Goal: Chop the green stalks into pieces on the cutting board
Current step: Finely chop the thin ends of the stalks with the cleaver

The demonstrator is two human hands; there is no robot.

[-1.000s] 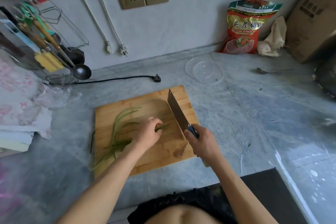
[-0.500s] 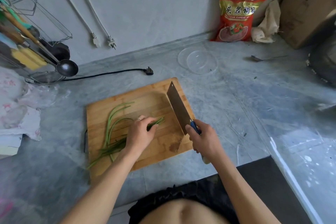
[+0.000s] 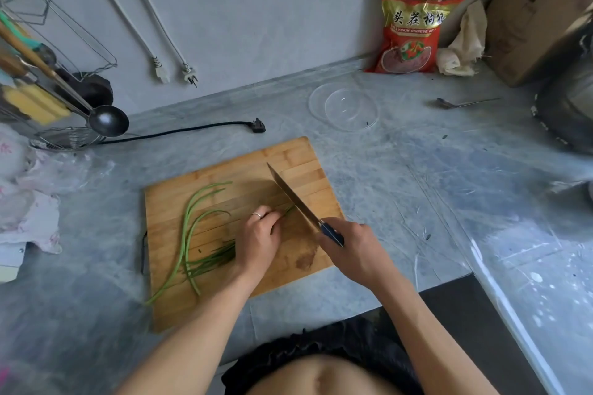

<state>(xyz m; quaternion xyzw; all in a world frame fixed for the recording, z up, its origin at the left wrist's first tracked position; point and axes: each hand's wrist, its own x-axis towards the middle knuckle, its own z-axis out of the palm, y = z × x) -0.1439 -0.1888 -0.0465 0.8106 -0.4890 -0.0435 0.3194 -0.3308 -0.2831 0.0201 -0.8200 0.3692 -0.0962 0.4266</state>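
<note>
The left hand [image 3: 258,239] pins a bundle of green stalks [image 3: 192,234] on the cutting board [image 3: 224,176], fingers curled on them. At its 3 o'clock, the right hand [image 3: 351,252] grips the cleaver [image 3: 293,199], blade edge meeting the stalk tips. The board lies on the grey bench [image 3: 401,170]; a clear bowl [image 3: 345,109] stands at 1 o'clock.

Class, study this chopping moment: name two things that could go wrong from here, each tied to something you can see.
1. The cleaver blade sits right beside the left hand pinning the green stalks; its fingertips may get nicked.
2. The stalks' long ends overhang the cutting board edge at lower left, so they could swing or slide onto the counter as the right hand chops.
</note>
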